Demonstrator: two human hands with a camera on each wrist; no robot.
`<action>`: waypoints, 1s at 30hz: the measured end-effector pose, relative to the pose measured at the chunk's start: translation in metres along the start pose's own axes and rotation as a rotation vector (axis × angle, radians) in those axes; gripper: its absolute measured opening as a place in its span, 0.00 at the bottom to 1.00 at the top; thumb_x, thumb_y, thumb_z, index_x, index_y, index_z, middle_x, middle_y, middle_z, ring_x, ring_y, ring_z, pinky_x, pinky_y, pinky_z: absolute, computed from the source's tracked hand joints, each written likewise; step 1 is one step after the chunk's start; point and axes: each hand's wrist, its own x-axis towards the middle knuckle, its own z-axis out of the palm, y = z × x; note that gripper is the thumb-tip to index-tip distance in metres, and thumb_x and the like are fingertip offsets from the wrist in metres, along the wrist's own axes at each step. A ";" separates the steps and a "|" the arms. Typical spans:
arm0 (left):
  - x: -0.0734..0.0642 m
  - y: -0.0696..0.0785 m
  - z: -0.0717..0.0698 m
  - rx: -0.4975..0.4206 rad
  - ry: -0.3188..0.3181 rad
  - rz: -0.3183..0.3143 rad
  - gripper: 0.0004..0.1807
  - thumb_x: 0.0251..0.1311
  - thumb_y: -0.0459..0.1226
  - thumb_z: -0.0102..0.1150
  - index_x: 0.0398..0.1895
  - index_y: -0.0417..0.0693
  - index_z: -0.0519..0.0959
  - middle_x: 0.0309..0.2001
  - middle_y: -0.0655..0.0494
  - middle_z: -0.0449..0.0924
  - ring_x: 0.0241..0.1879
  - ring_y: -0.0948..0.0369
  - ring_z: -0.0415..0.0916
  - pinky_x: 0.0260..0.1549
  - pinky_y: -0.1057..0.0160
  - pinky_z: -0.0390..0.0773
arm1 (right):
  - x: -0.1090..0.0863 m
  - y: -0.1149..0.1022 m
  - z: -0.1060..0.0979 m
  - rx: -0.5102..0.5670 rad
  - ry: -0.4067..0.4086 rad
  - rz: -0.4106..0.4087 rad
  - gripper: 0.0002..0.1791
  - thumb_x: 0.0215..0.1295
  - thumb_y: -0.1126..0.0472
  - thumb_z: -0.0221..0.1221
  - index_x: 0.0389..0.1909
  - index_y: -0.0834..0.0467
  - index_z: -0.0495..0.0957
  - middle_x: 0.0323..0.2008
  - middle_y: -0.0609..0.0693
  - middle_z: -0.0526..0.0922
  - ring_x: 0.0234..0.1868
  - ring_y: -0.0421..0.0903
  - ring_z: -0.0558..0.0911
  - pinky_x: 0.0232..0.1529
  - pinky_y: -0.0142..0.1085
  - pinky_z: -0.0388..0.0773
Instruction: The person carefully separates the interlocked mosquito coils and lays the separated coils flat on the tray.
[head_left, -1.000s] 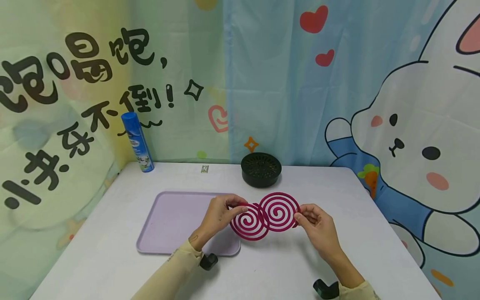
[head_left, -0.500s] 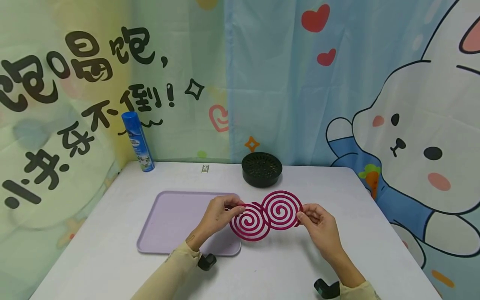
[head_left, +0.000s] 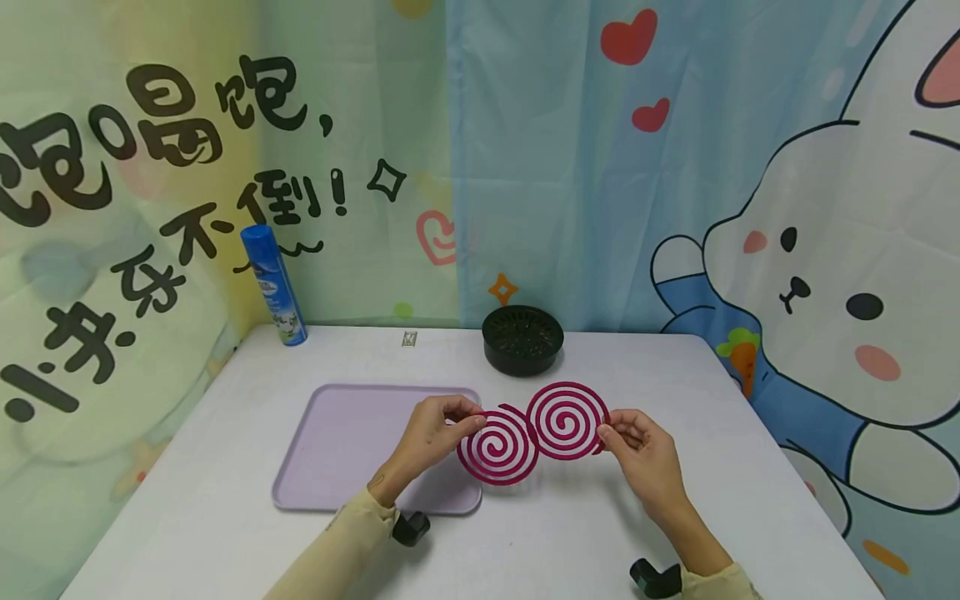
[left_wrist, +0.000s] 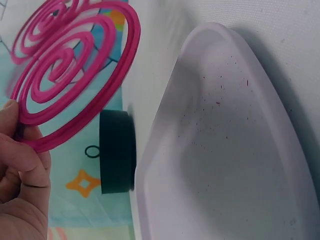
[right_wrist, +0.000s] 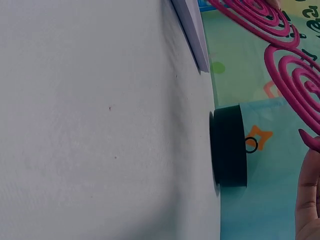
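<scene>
- Head view, left side: our left hand [head_left: 423, 437] has its fingers [head_left: 454, 405] pinching the rim of the left coil [head_left: 495, 448], which hangs in the air by the right edge of the tray [head_left: 352, 446].
- Head view, right side: our right hand [head_left: 648, 458] grasps the right coil [head_left: 567, 422] by its outer rim, in the air over the desk [head_left: 555, 533] and nearer to us than the tin [head_left: 522, 360].
- Head view, what has changed: a second ago the coils overlapped plainly; now they only just meet at their rims. We take this to mean that they are almost free of each other, though whether they touch we cannot tell.
- Head view, far edge: the can [head_left: 273, 287] stands at the left, well apart from the tin, with a small clip [head_left: 408, 339] between them.
- Left wrist view: thumb and fingers clasp the left coil at its edge. The right coil shows behind it, and specks [left_wrist: 218, 103] lie in the tray.
- Right wrist view: we see the pointed outer end of the right coil just beside our fingers; the frame cuts off most of that grasp. A ring [right_wrist: 251, 145] stands on the tin.
</scene>
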 end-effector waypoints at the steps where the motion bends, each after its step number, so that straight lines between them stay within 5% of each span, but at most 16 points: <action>1: 0.000 0.000 0.000 0.001 0.005 -0.001 0.02 0.62 0.37 0.69 0.35 0.49 0.88 0.30 0.57 0.87 0.32 0.65 0.78 0.25 0.70 0.76 | 0.000 0.001 -0.001 -0.008 0.005 0.007 0.13 0.68 0.65 0.64 0.48 0.68 0.76 0.41 0.63 0.84 0.36 0.38 0.86 0.41 0.28 0.84; 20: -0.003 -0.008 -0.013 -0.051 0.189 -0.079 0.04 0.58 0.34 0.72 0.36 0.44 0.88 0.32 0.53 0.88 0.30 0.64 0.80 0.30 0.72 0.80 | 0.000 0.003 -0.001 0.036 0.010 0.023 0.14 0.68 0.66 0.64 0.49 0.69 0.76 0.42 0.63 0.84 0.36 0.38 0.85 0.40 0.31 0.85; 30: -0.010 -0.017 -0.026 -0.094 0.237 -0.112 0.10 0.58 0.34 0.72 0.42 0.44 0.86 0.31 0.51 0.88 0.29 0.63 0.82 0.30 0.69 0.83 | 0.000 0.002 0.004 0.044 -0.008 0.060 0.15 0.68 0.64 0.64 0.49 0.69 0.76 0.41 0.61 0.85 0.35 0.40 0.86 0.39 0.31 0.85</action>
